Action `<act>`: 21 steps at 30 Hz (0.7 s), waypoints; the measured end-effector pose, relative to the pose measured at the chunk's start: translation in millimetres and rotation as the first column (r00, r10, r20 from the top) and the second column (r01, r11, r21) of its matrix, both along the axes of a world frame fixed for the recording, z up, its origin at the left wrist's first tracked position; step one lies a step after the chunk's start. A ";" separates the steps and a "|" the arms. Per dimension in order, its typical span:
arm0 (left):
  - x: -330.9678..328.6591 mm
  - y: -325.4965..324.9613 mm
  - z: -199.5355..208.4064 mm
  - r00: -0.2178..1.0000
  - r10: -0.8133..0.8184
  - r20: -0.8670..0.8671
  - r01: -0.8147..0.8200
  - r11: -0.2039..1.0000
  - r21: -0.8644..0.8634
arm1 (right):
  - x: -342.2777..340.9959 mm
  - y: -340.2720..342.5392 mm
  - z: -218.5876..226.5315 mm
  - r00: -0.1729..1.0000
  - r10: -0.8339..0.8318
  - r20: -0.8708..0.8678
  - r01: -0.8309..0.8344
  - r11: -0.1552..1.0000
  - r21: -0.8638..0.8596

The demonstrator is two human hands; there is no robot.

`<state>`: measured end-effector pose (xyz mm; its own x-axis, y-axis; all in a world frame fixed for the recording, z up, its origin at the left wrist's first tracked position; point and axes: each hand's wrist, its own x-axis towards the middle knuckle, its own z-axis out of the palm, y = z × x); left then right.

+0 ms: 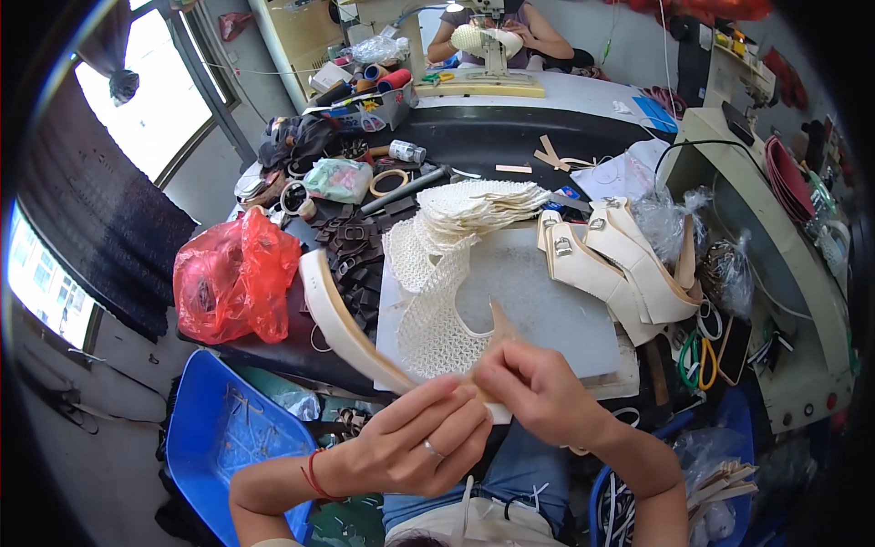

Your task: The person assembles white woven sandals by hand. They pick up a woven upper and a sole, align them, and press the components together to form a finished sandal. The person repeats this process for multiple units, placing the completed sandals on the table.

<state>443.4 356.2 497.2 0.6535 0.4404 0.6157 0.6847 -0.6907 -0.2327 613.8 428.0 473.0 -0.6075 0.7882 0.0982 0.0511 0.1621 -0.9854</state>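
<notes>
A long curved cream leather strip (pixel 342 324) with a tan edge rises up and left from my two hands, over the front of the work board (pixel 556 319). My left hand (pixel 424 442) pinches its lower part. Fingers closed, my right hand (pixel 538 392) grips the strip right beside the left, and a tan pointed end (pixel 501 324) sticks up above it. Just beyond my hands lies a white openwork mesh piece (pixel 437 333) with a curved cutout; whether it joins the strip I cannot tell. A stack of similar mesh pieces (pixel 483 205) sits behind it.
Cream strap uppers with buckles (pixel 620 260) lie at the right of the board. Dark buckled straps (pixel 351 242) and a red plastic bag (pixel 237 278) are on the left. Scissors (pixel 697 360) lie right. Blue bins (pixel 228 438) stand below. Across the table, another person (pixel 538 36) works at a sewing machine.
</notes>
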 end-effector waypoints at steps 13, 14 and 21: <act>-13.0 23.3 4.1 0.990 -0.134 -0.035 0.127 0.980 -0.151 | -2.9 7.4 -9.1 0.992 -0.018 -0.123 -0.012 0.971 -0.238; -12.3 23.4 3.4 0.989 -0.141 -0.037 0.134 0.981 -0.141 | -4.5 10.0 -6.7 0.996 0.005 -0.084 -0.025 0.971 -0.237; 0.7 11.5 -7.2 0.975 -0.064 -0.210 0.045 0.994 -0.097 | -18.6 22.4 -33.2 0.992 0.018 0.128 0.009 0.978 -0.207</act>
